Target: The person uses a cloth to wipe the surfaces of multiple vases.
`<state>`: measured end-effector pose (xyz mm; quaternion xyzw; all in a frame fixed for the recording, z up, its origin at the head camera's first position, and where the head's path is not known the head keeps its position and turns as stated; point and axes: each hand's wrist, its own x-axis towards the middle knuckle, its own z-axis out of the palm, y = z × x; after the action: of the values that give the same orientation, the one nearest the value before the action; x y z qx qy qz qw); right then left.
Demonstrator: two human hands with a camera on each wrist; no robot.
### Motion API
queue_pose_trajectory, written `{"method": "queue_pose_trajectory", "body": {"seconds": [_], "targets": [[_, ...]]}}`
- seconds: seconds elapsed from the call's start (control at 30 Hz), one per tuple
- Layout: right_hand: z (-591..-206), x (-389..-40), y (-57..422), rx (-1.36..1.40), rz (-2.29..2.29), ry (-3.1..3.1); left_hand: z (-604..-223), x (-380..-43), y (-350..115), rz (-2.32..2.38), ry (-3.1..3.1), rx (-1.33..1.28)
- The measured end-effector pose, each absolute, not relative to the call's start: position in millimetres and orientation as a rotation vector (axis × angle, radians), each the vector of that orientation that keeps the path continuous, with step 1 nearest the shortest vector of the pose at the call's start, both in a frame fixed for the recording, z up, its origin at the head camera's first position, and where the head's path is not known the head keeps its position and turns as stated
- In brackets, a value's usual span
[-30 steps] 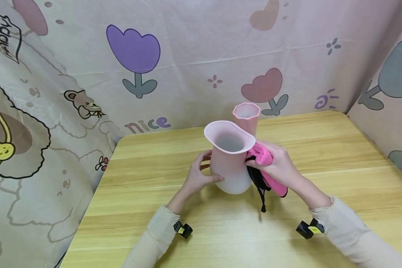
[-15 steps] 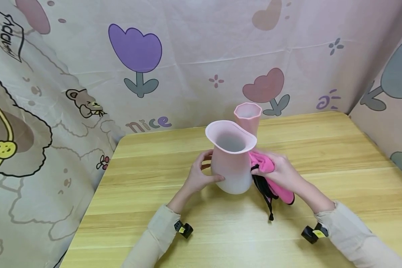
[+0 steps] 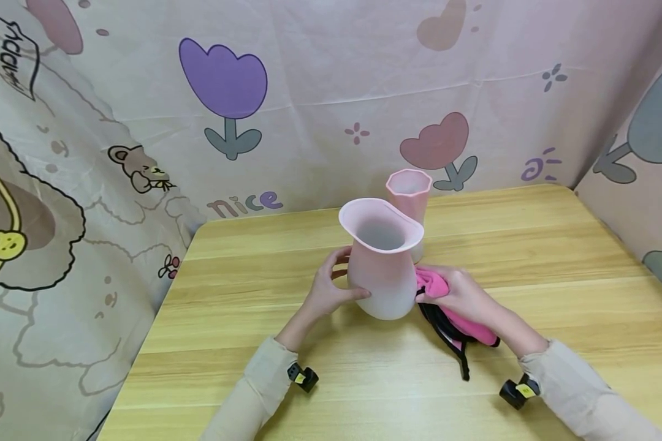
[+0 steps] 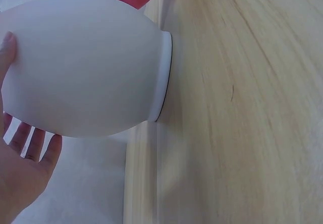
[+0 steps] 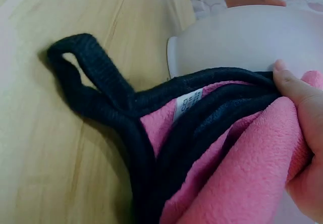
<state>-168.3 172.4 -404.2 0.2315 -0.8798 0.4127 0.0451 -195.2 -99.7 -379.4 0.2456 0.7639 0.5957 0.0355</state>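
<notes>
A pink-to-white vase [image 3: 383, 275] with a wide flared mouth stands upright on the wooden table. My left hand [image 3: 333, 285] holds its left side, thumb across the front and fingers round the back. In the left wrist view the vase's base [image 4: 162, 77] rests on the tabletop. My right hand [image 3: 460, 297] grips a bunched pink cleaning cloth [image 3: 433, 283] with black edging against the vase's right side. The cloth's black hanging loop [image 5: 75, 72] trails onto the table in the right wrist view. Some right fingers are hidden in the cloth.
A second pink vase [image 3: 410, 199], slimmer with a faceted rim, stands just behind the first and is partly hidden by it. The wooden table [image 3: 243, 275] ends at a patterned cloth backdrop [image 3: 320, 79]. Another patterned cloth [image 3: 651, 214] hangs on the right.
My right hand has slid the cloth down the vase's right side, toward the lower body, and the loop hangs lower. My left hand and the vase stay in place.
</notes>
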Motion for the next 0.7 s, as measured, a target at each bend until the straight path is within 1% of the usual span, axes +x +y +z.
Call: {"method": "queue_pose_trajectory", "body": {"seconds": [0.3, 0.53, 0.7], "targets": [[-417.7, -171.1, 170.0, 0.779, 1.211, -2.763, -380.3, -195.6, -100.4, 1.838, 2.344, 0.760], [-428.3, -173.1, 164.5, 0.862, 1.083, -2.779, -379.9, -195.3, -100.6, 1.838, 2.351, 0.755], [-429.0, -170.5, 161.8, 0.874, 1.070, -2.757, -380.0, -195.3, -100.1, 1.841, 2.337, 0.748]]}}
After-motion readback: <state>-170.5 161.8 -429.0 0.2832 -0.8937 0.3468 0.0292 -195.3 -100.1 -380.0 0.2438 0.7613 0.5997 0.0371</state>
